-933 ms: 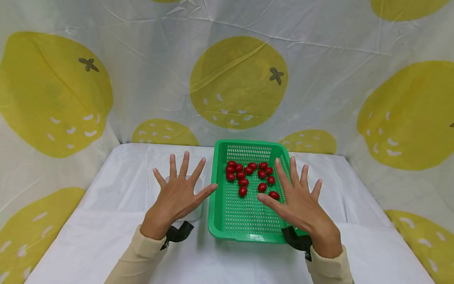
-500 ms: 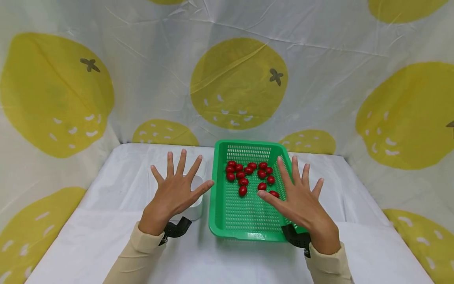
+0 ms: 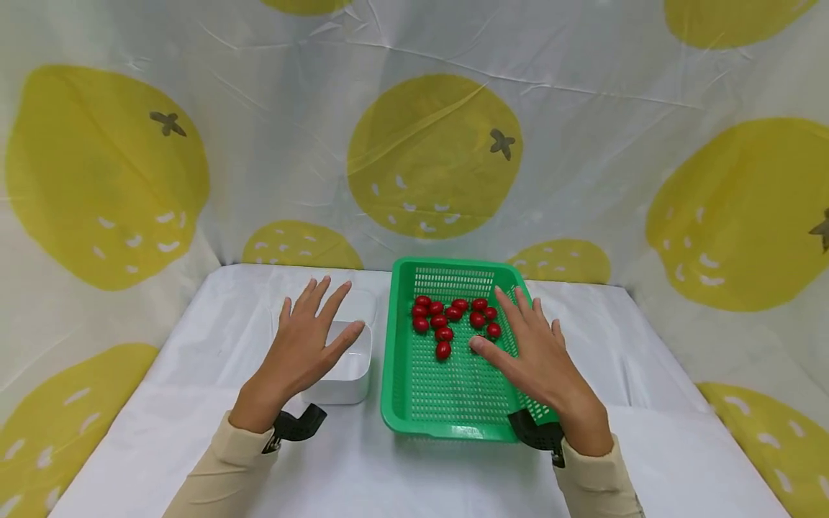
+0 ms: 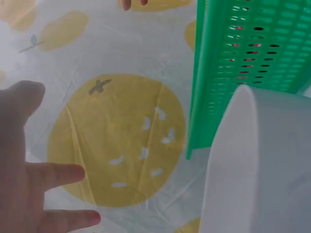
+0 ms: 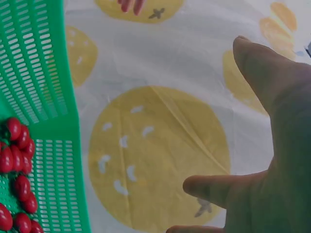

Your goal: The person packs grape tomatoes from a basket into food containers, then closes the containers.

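Note:
My left hand (image 3: 300, 350) hovers over the left part of a white box (image 3: 343, 391), fingers spread and holding nothing. Above the right side of a green basket (image 3: 395, 424) is my right hand (image 3: 540, 357), its fingers also extended and free of any object. Several small red cherry tomatoes (image 3: 443, 334) lie in the far half of the basket; the right hand covers part of that area. In the left wrist view the white box (image 4: 282, 160) stands close by, with the basket wall (image 4: 214, 87) beyond it. The right wrist view shows tomatoes (image 5: 22, 187) in the basket.
A white lid-like piece (image 3: 358, 305) lies behind the box. The table (image 3: 414, 482) has a white cover. A curtain (image 3: 278, 144) with yellow fruit prints rises behind and at both sides. Black wrist mounts (image 3: 299, 424) sit on both wrists.
My left hand has shifted left and tilted, uncovering more of the white box. My right hand has drawn slightly left, its fingers less widely spread. Basket and box stay put.

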The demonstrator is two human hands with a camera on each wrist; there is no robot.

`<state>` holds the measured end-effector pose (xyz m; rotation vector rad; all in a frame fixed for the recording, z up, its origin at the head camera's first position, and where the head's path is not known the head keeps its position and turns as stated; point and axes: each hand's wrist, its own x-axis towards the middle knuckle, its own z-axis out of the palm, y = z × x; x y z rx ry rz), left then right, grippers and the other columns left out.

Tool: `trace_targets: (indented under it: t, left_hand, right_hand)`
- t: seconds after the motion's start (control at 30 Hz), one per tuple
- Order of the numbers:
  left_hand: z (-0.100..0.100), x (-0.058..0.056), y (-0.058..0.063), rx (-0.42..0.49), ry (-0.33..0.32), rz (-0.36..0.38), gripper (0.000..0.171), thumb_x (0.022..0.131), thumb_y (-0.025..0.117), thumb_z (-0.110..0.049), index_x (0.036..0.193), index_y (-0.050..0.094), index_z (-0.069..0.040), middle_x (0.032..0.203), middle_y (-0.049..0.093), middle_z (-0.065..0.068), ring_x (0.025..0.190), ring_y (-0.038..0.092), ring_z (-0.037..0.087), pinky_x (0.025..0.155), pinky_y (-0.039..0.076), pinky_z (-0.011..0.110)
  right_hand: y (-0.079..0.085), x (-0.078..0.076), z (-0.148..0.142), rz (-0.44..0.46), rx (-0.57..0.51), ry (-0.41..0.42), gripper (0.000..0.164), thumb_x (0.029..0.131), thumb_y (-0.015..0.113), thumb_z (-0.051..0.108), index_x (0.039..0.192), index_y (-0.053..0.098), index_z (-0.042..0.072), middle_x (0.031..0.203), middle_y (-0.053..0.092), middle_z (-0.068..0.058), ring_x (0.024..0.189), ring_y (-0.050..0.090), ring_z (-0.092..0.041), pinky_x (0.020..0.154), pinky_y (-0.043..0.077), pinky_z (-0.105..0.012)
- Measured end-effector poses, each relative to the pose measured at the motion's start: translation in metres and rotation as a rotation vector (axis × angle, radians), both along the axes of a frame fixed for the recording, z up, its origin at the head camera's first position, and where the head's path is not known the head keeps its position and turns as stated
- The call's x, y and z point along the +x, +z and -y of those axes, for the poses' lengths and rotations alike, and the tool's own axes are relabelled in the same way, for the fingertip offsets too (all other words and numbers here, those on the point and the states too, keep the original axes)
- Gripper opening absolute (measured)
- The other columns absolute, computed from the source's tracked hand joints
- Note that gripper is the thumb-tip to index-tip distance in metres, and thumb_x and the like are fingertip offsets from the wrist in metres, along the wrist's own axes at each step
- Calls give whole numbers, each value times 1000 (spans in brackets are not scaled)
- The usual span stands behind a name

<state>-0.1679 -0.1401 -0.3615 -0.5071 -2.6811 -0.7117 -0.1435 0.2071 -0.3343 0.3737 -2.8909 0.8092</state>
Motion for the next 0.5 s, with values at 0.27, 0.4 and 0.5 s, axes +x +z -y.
trace_targets:
  t: [0.27,0.4,0.5]
  left_hand:
    - [33,-5,-25,278,-61,78,56,99,49,-41,149,35,-19,154,30,10,140,29,35,106,26,64]
    - [42,-10,-39,405,-83,88,51,101,49,-33,148,38,-17,151,35,11,139,31,34,106,27,62]
    - [47,-12,-51,502,-103,89,47,102,49,-27,146,40,-14,149,39,10,138,33,31,109,28,57]
  right_hand:
    - [11,-16,5,57,-105,122,80,85,62,61,151,26,34,155,29,2,139,31,-29,102,34,-63]
    - [14,-27,4,82,-162,155,74,85,66,56,148,37,31,150,38,-1,129,45,-31,98,41,-58]
    - [13,-35,5,99,-212,187,66,86,67,51,144,44,30,146,43,-1,126,49,-31,97,44,-54]
